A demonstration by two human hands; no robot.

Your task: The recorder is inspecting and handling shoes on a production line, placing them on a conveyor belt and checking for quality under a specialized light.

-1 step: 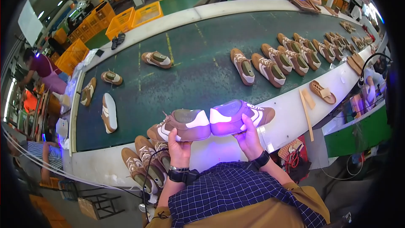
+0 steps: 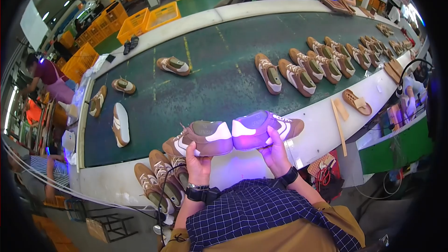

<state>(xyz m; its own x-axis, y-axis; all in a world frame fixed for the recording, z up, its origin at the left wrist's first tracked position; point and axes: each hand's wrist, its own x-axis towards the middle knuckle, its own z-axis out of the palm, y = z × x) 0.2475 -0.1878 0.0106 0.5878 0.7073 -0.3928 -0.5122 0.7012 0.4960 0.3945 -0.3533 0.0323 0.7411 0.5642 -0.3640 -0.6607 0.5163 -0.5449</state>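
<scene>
1. State: left hand (image 2: 199, 164) grips the left-held shoe (image 2: 205, 143); right hand (image 2: 276, 156) grips the right-held shoe (image 2: 252, 137). Shoes sit heel to heel, touching, above the near side of the bench (image 2: 210, 98). Can't tell whether they also rest on it.

2. Drop risk. Both thumbs press the sidewalls, other fingers mostly hidden underneath. If the lower support is weak, a shoe would probably tip toward its toe and fall onto the bench's near rim.

3. Scuff risk. White heel patches meet face to face. Rubbing or knocking them could mark both; cause would be squeezing the hands together.

4. Missed flaw. Purple light lands hardest on the right-held shoe, above the bench's near rim. Glare could hide a stain or bad edge there.

5. Knock risk. Standing shoes (image 2: 148, 179) crowd the bench's near-left rim, just beside the left forearm and its black wristband (image 2: 202, 194). A careless elbow swing could push one off.

6. Mix-up. Lookalike shoes (image 2: 297, 75) fill the bench's right half. Set this pair down among them and the mates could get swapped.

7. Snag. Tan strip (image 2: 339, 126) overhangs the bench's near rim, right side; a sleeve could catch it.
</scene>
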